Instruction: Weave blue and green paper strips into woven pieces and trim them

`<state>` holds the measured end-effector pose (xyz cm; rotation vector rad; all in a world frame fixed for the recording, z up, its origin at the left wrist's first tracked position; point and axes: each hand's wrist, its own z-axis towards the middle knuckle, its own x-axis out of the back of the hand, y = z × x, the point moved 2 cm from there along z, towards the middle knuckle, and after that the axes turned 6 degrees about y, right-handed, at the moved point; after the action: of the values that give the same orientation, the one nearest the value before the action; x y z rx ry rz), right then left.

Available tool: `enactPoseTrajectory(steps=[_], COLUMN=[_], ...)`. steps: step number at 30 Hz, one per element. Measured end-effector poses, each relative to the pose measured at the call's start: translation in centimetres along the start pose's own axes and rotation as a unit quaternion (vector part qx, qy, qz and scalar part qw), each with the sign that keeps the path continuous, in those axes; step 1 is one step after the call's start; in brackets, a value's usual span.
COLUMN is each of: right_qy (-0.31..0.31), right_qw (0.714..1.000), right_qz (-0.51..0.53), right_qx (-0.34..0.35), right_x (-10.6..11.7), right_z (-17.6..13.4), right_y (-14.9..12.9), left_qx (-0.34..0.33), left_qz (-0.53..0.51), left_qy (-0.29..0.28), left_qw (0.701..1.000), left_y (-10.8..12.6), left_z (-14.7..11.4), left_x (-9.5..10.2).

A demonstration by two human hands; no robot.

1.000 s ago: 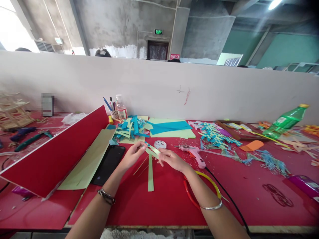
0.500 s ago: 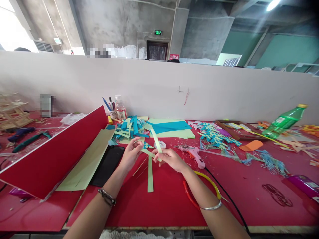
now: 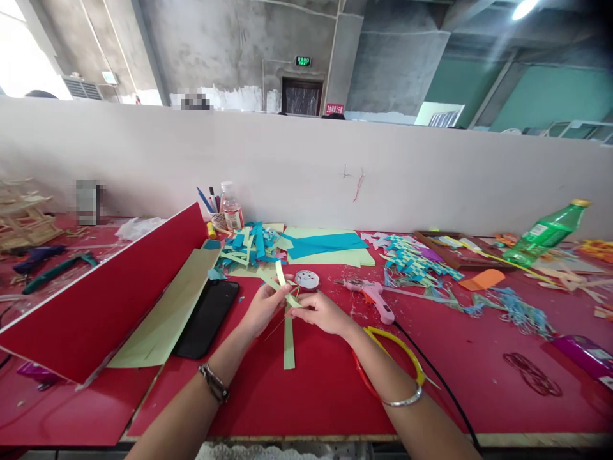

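Over the red table, my left hand [image 3: 263, 308] pinches pale green paper strips [image 3: 280, 275] that cross near its thumb. Thumb and fingers of my right hand [image 3: 328, 313] are closed on the lower end of one strip, close to the left fingertips. Whether the blue-checked woven part is still between the hands is hidden by the fingers. Below them another pale green strip [image 3: 288, 348] lies flat on the table. A small round white lid [image 3: 307, 279] sits just beyond my hands.
Right of my hands lies a pink glue gun [image 3: 373, 297], its black cord running to the front edge. Yellow-and-red pliers handles [image 3: 412, 354] lie under my right forearm. A black phone [image 3: 205, 319] and a red board [image 3: 119, 294] are left; blue and green paper scraps [image 3: 249, 246] lie behind.
My left hand has moved right and slightly down, meeting the right hand. The upright strip has tilted left and sits lower between them, and the white lid is now uncovered.
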<state>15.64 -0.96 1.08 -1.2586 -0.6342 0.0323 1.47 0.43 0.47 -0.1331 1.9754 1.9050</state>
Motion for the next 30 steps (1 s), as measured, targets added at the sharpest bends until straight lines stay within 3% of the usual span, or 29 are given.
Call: enactPoseTrajectory(steps=[6,12,18,25,30], right_qy=[-0.023,0.014,-0.025,-0.109,-0.061], right_qw=[1.000,0.998,0.999,0.993,0.997], right_qz=[-0.008,0.057,0.044,0.032,0.039], right_qx=[-0.017,0.020,0.021,0.017,-0.002], right_x=[-0.2,0.1,0.3,0.3,0.4], right_z=[-0.1,0.2,-0.1,-0.3,-0.2], right_y=[0.3,-0.1,-0.5,-0.7,-0.4], left_qx=[0.008,0.000,-0.020,0.009,0.013], left_qz=[0.004,-0.018,-0.038,-0.095,-0.114], left_qy=[0.038,0.047,0.035,0.038,0.029], left_qw=[0.999,0.999,0.998,0.995,0.993], left_y=[-0.1,0.1,0.9,1.0,1.2], left_z=[0.1,0.0,-0.1,-0.1,-0.2], left_x=[0.4,0.2,0.6,0.8,0.7])
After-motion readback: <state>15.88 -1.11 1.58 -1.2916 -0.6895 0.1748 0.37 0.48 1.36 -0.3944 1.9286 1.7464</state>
